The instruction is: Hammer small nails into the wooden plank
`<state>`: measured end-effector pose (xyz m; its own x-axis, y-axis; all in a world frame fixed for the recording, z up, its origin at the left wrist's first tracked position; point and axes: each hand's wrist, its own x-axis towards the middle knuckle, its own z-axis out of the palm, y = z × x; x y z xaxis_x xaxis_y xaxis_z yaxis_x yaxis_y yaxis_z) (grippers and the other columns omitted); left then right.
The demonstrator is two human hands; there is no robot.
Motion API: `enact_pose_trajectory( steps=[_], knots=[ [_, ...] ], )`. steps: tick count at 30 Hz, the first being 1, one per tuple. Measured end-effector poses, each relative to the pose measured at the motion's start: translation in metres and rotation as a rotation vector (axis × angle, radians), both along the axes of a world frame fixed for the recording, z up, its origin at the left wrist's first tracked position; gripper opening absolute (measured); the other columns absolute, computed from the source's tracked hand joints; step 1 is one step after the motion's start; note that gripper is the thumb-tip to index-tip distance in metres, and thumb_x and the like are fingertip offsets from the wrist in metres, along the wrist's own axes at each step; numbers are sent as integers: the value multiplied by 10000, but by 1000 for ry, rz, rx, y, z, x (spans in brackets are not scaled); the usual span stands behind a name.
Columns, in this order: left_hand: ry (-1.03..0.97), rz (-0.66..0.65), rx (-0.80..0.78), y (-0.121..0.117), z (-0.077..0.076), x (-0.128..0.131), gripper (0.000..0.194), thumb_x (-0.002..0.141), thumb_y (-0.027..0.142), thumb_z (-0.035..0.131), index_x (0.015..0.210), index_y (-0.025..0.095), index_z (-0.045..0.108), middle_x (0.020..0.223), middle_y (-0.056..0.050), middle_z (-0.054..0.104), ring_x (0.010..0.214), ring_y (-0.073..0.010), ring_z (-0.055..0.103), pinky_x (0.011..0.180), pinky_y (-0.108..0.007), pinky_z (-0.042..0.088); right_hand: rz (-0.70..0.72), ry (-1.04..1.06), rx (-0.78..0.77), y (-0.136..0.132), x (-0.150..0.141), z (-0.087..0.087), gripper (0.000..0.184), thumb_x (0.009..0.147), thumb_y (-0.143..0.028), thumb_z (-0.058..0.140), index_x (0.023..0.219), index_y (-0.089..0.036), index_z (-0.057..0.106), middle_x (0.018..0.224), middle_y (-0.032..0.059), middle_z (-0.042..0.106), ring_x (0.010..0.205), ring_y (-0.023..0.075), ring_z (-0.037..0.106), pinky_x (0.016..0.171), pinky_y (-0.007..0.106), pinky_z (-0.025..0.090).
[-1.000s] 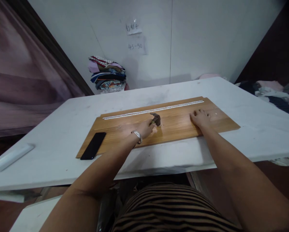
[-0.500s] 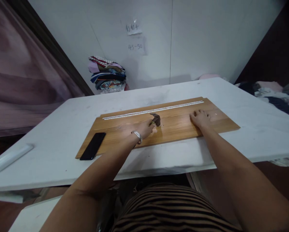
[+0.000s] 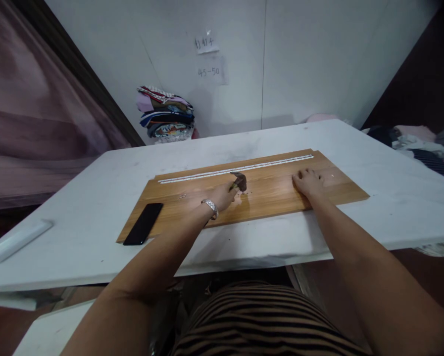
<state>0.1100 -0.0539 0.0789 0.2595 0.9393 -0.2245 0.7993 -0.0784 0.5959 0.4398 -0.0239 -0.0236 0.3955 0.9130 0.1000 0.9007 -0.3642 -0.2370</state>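
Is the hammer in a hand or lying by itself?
The hammer is in the left hand: that hand curls around it, with the dark head poking out.

A dark-headed hammer (image 3: 241, 182) slants over the middle of a long, brown, wood-grained board (image 3: 271, 185) lying flat.

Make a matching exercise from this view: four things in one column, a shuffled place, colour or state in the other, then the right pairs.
1. hammer
2. phone
3. right hand
4. bracelet

A. on the right part of the board
B. silver-coloured
C. held in the left hand
D. on the left part of the board

Pairs: 1-C, 2-D, 3-A, 4-B
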Motion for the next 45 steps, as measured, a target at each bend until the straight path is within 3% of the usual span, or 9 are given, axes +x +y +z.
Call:
enact_pose_trajectory(
  steps=[11, 22, 33, 45],
  knots=[
    [11, -42, 26, 4, -15, -3, 232, 991, 329, 473, 1049, 185, 646, 762, -21, 657, 641, -129, 603, 564, -214, 425, 4, -12, -8, 0, 1, 1, 501, 996, -443, 330, 1185, -153, 693, 1347, 198, 616, 1287, 347, 481, 1053, 521, 329],
    [24, 0, 1, -1, 1, 1, 259, 995, 341, 461, 1068, 186, 655, 728, -9, 650, 556, -114, 554, 560, -228, 419, -1, -14, -10, 0, 0, 0, 513, 993, -434, 317, 1203, -148, 687, 1362, 196, 606, 1286, 340, 479, 1065, 519, 321],
    [25, -47, 23, 2, -9, 0, 211, 993, 309, 473, 1013, 177, 638, 810, -28, 681, 681, -129, 632, 611, -225, 442, 3, -8, -17, -1, -1, 3, 524, 992, -427, 310, 1209, -131, 683, 1372, 207, 606, 1308, 348, 477, 1077, 531, 322],
    [26, -4, 17, -2, 0, 1, 251, 999, 339, 460, 1049, 190, 655, 717, -7, 651, 578, -122, 577, 568, -225, 426, 4, -11, -20, 1, 1, 0, 510, 1000, -445, 321, 1195, -148, 687, 1362, 199, 606, 1298, 339, 476, 1077, 518, 313]
  ],
)
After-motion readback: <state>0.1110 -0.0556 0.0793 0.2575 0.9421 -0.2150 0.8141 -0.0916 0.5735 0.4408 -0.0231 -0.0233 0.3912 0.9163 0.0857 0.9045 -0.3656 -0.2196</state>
